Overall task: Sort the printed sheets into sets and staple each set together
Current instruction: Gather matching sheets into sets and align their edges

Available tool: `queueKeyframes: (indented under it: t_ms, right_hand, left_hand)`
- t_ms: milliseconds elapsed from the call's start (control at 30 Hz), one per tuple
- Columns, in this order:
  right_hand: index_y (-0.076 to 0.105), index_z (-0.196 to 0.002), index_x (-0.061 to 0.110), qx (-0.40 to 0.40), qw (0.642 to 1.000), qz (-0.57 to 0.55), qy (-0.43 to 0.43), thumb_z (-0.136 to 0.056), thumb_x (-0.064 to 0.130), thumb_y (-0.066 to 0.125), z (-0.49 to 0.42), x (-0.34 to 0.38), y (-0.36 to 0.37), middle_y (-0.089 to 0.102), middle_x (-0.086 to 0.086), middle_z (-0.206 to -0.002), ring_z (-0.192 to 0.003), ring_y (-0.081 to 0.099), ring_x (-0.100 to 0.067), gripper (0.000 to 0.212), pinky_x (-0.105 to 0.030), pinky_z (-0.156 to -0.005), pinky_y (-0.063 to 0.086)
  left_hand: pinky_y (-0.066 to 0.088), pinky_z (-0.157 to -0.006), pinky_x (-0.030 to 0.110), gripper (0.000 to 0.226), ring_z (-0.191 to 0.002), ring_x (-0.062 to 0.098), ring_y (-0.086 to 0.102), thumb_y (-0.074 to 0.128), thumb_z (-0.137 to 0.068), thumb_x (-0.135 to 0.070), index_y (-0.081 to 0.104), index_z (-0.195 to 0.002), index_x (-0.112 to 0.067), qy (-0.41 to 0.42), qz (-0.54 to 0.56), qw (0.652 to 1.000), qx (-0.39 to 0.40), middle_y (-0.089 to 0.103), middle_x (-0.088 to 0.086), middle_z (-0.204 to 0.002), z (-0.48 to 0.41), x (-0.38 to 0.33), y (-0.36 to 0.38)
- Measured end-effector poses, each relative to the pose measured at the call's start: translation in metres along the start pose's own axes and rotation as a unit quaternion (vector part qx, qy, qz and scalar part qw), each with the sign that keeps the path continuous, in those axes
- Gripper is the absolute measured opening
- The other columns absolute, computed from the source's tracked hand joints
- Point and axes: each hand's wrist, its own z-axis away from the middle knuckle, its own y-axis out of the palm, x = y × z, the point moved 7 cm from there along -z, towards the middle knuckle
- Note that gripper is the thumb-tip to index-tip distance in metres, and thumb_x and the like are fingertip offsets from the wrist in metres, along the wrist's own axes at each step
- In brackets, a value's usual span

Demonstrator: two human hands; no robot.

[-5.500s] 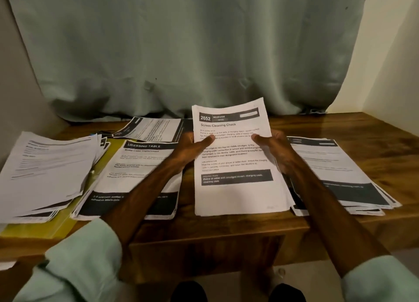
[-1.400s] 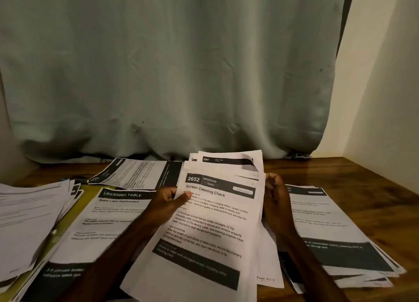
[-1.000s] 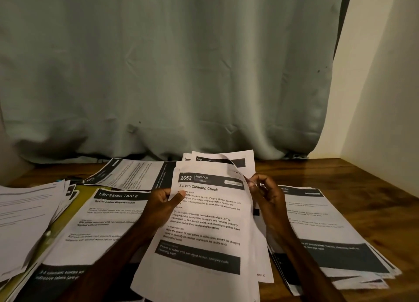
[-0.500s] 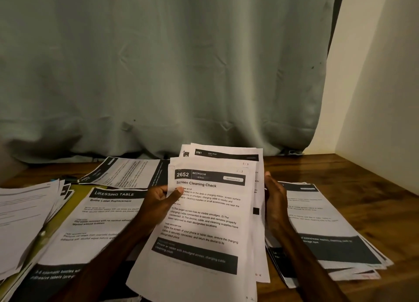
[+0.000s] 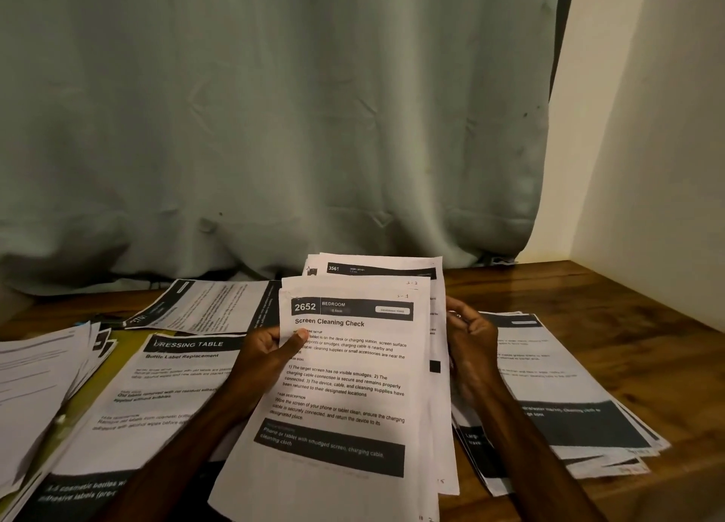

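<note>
I hold a fanned bundle of printed sheets upright above the wooden table. The top sheet reads "2652 Bedroom, Screen Cleaning Check"; a sheet numbered 3561 peeks out behind it. My left hand grips the bundle's left edge, thumb on the front. My right hand holds the right edge, fingers curled around the rear sheets. No stapler is in view.
A "Dressing Table" sheet pile lies at the left on a yellow folder. More sheets sit at the far left, at the back and at the right. A green curtain hangs behind; a wall stands right.
The bundle came up off the table into my hands. Over the last second my right hand let go of the top sheet's corner and settled on the right edge; the sheets squared up.
</note>
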Motion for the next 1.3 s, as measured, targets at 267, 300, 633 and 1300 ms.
queueKeyframes:
  t_ms: [267,300,633,1300]
  right_hand:
    - [0.069,-0.117,0.010,-0.033,0.999,-0.006,-0.009,-0.086,0.013,0.077,-0.005,-0.002,-0.007,0.080,-0.004,-0.099,-0.084,0.078,-0.025,0.032,-0.033,-0.061,0.062]
    - [0.070,-0.116,0.012,-0.037,0.999,-0.004,-0.014,-0.082,0.016,0.079,-0.005,-0.002,-0.008,0.079,-0.005,-0.102,-0.085,0.078,-0.026,0.035,-0.034,-0.062,0.063]
    - [0.069,-0.115,0.017,-0.055,0.998,-0.032,-0.018,-0.060,0.040,0.094,-0.010,-0.002,-0.014,0.077,-0.007,-0.113,-0.093,0.077,-0.023,0.065,-0.034,-0.069,0.064]
    - [0.067,-0.119,0.021,-0.077,0.996,-0.028,-0.035,-0.087,0.011,0.078,-0.018,-0.006,-0.023,0.077,0.000,-0.115,-0.098,0.076,-0.019,0.036,-0.032,-0.067,0.062]
  left_hand:
    - [0.060,-0.055,0.024,0.005,-0.073,0.018,0.077,0.066,-0.097,-0.009,0.069,-0.100,-0.009,0.005,-0.039,0.999,-0.024,0.079,0.002,-0.083,0.003,-0.005,0.001]
    - [0.059,-0.054,0.023,0.004,-0.071,0.017,0.077,0.066,-0.096,-0.009,0.069,-0.099,-0.010,0.005,-0.043,0.999,-0.028,0.079,0.002,-0.083,0.003,-0.005,0.001]
    - [0.057,-0.058,0.025,0.002,-0.072,0.016,0.076,0.068,-0.095,-0.014,0.070,-0.095,-0.013,0.000,-0.078,0.995,-0.057,0.077,-0.003,-0.081,-0.001,0.000,-0.007]
    - [0.060,-0.067,0.036,0.003,-0.073,0.018,0.077,0.069,-0.095,-0.014,0.070,-0.096,-0.011,-0.008,-0.068,0.996,-0.057,0.079,0.001,-0.082,-0.003,0.004,-0.009]
